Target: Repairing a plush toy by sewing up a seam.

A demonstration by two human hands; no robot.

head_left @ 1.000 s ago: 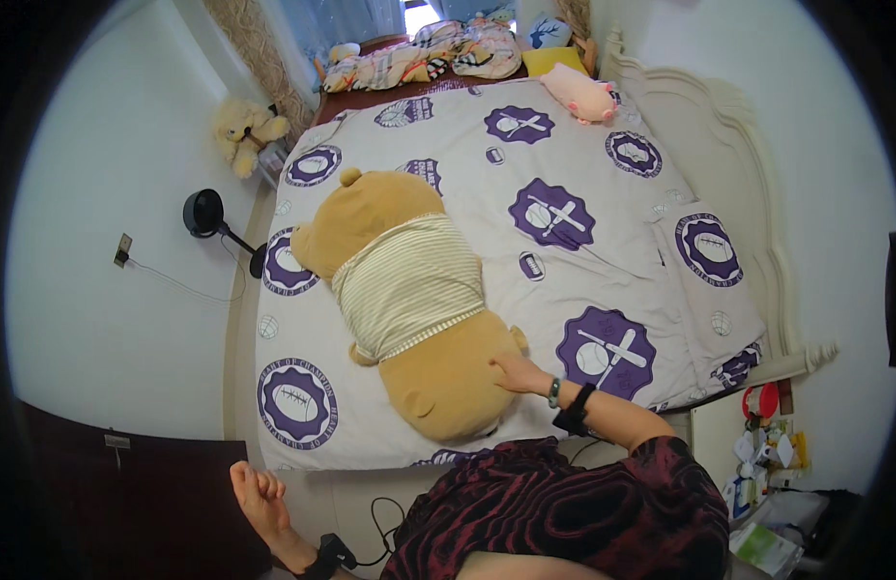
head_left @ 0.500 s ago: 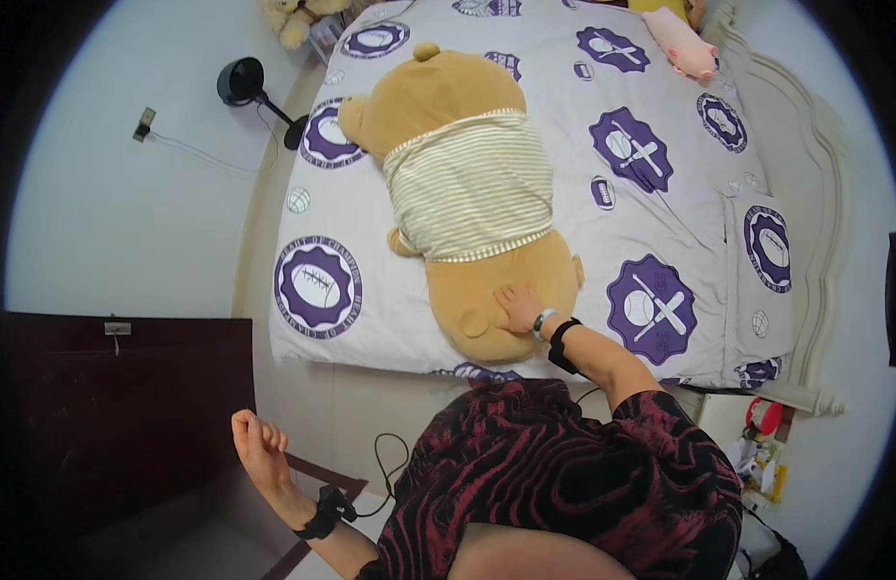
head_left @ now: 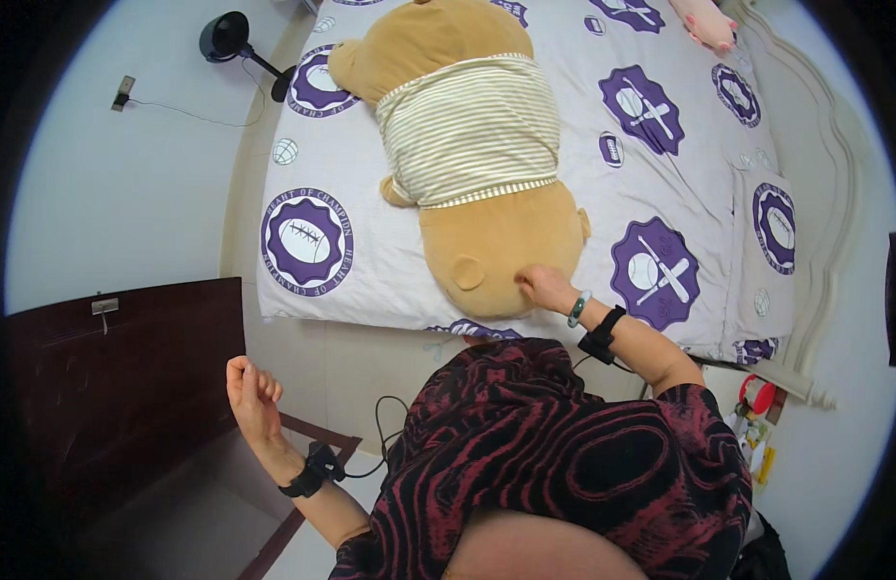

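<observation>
A big tan plush bear [head_left: 506, 242] in a striped cream-and-white shirt [head_left: 472, 135] lies stretched across the bed. My right hand [head_left: 548, 288], with a bangle and a black strap at the wrist, is at the plush's near end, right of its small round ear or tail [head_left: 467, 273]. Its fingers are curled in, and I see nothing in them. Off to the left, away from the bed, my left hand [head_left: 253, 398] is raised in a loose fist with nothing visible in it. A black strap with a small device [head_left: 311, 471] wraps that wrist.
The bed [head_left: 371, 261] has a white sheet with purple sports emblems. A pink plush pig [head_left: 707, 24] lies at its far right. On the left stand a black lamp-like object [head_left: 224, 37] and a dark red-brown panel [head_left: 129, 377]. A red-lidded container [head_left: 756, 394] sits at the right.
My right hand has gone from lying spread on the plush to curled fingers near its edge. The view has shifted, so the bed sits higher. My left hand stays raised in a fist.
</observation>
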